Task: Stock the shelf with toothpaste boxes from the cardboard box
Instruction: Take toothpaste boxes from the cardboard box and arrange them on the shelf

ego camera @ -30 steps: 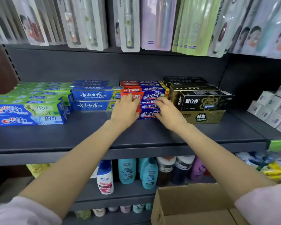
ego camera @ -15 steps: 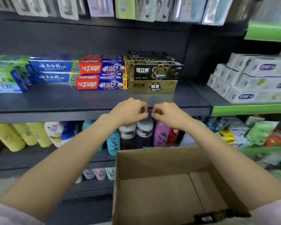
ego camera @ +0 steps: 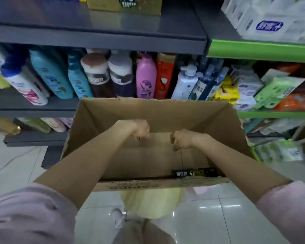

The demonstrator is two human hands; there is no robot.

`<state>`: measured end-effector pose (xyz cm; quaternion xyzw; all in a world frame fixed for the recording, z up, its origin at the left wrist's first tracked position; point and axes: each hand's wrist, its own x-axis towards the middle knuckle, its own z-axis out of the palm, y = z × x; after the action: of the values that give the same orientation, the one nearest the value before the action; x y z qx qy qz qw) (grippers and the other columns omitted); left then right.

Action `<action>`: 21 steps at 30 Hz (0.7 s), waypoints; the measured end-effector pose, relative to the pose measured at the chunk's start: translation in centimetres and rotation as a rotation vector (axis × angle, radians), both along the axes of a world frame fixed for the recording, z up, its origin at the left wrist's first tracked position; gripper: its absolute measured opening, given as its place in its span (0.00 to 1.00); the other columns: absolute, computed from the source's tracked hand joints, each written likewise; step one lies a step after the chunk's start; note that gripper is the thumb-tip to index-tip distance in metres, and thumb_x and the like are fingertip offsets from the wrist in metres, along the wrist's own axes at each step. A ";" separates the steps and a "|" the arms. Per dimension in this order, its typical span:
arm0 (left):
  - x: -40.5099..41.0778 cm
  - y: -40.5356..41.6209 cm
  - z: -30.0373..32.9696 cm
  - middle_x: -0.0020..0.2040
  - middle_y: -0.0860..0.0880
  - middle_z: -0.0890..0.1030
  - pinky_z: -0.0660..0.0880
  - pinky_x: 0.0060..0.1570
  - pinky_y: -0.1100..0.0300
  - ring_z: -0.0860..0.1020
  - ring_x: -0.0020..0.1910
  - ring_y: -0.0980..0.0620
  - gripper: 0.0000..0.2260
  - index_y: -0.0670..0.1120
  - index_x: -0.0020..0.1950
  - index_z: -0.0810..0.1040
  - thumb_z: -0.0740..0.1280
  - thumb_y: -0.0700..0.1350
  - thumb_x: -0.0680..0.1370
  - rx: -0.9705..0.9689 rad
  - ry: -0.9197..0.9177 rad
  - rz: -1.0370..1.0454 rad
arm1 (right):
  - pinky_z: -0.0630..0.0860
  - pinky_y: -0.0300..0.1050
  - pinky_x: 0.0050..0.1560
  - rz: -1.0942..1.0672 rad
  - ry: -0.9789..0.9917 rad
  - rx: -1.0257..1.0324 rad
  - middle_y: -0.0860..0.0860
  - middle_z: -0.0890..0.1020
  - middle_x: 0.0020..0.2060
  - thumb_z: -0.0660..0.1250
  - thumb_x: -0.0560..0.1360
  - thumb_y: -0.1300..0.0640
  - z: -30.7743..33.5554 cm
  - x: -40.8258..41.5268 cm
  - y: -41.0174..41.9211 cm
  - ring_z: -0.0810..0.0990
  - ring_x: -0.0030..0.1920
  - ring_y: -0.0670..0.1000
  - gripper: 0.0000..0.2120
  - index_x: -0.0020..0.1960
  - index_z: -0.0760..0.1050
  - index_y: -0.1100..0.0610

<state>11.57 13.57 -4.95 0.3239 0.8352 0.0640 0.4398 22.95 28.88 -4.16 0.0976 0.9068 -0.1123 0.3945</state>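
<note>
An open cardboard box (ego camera: 99, 117) stands in front of me below the shelves. A black toothpaste box (ego camera: 194, 173) lies on its bottom against the near wall, partly hidden by the box's rim. My left hand (ego camera: 139, 131) and my right hand (ego camera: 181, 140) hover inside the box above its floor, both curled into loose fists with nothing in them, about a hand's width apart. On the dark grey shelf (ego camera: 99, 39) at the top edge, a gold toothpaste box (ego camera: 125, 4) shows its lower part.
Shampoo bottles (ego camera: 146, 76) fill the shelf under the toothpaste shelf, just behind the cardboard box. White boxes (ego camera: 269, 20) sit on a green-edged shelf (ego camera: 261, 51) at the right. Packets crowd the lower right shelves. Glossy tiled floor (ego camera: 16, 164) lies at left and below.
Both hands have left the red and blue toothpaste boxes on the shelf, drawn back and dropped into the cardboard box. My view has tilted down from the shelf to the box.
</note>
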 end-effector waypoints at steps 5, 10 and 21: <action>0.9 0.6 -5.3 0.50 0.45 0.80 0.77 0.56 0.51 0.81 0.50 0.46 0.13 0.41 0.52 0.76 0.64 0.51 0.78 -0.094 -0.086 0.016 | 0.68 0.42 0.48 0.068 -0.135 -0.023 0.55 0.71 0.67 0.69 0.74 0.58 -7.0 1.4 0.9 0.73 0.62 0.56 0.28 0.71 0.65 0.56; 1.0 -0.2 -8.7 0.50 0.47 0.79 0.76 0.52 0.55 0.79 0.50 0.48 0.08 0.47 0.49 0.76 0.63 0.50 0.79 -0.088 -0.122 0.045 | 0.74 0.44 0.56 0.097 -0.244 -0.021 0.53 0.60 0.73 0.72 0.71 0.55 -12.4 2.8 1.0 0.68 0.66 0.57 0.36 0.74 0.59 0.53; 1.5 -1.2 -10.1 0.54 0.41 0.81 0.75 0.51 0.55 0.78 0.46 0.48 0.06 0.44 0.51 0.76 0.63 0.46 0.79 -0.022 -0.101 0.167 | 0.74 0.46 0.55 -0.034 -0.257 -0.201 0.55 0.72 0.63 0.77 0.66 0.62 -13.2 1.6 0.6 0.74 0.62 0.57 0.39 0.71 0.61 0.61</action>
<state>13.04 12.39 -15.02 0.2446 0.8368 0.1074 0.4779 24.51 29.50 -17.34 0.0867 0.8313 -0.1956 0.5129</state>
